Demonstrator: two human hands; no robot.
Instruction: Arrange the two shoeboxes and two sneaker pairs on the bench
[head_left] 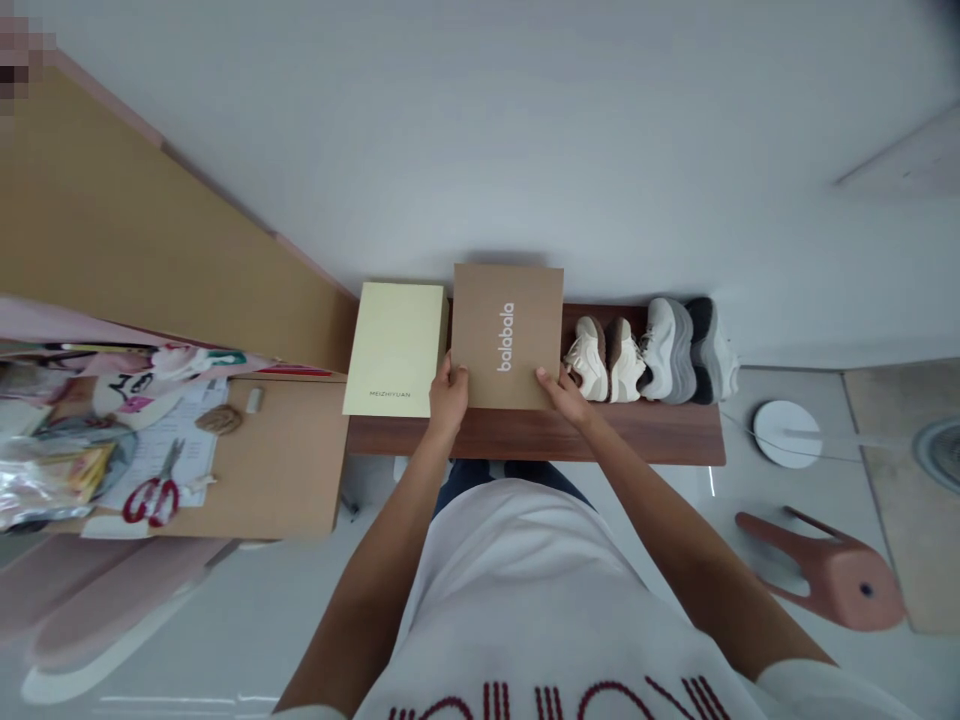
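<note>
Brown balabala box (487,320) clamped between left hand (448,398) and right hand (564,393), seemingly not yet settled; pale-yellow MEIZHIYUAN box (397,345) already placed at wood-grain bench (540,437); sneakers (660,350) left unboxed.

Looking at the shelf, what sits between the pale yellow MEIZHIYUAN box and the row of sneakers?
The brown balabala box does, in the head view, with the left hand and right hand holding its sides.

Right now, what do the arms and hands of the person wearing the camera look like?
The left hand and right hand wear no gloves, and the forearms are bare. Short white sleeves show higher up, matching a white T-shirt with dark red lines across it.
</note>
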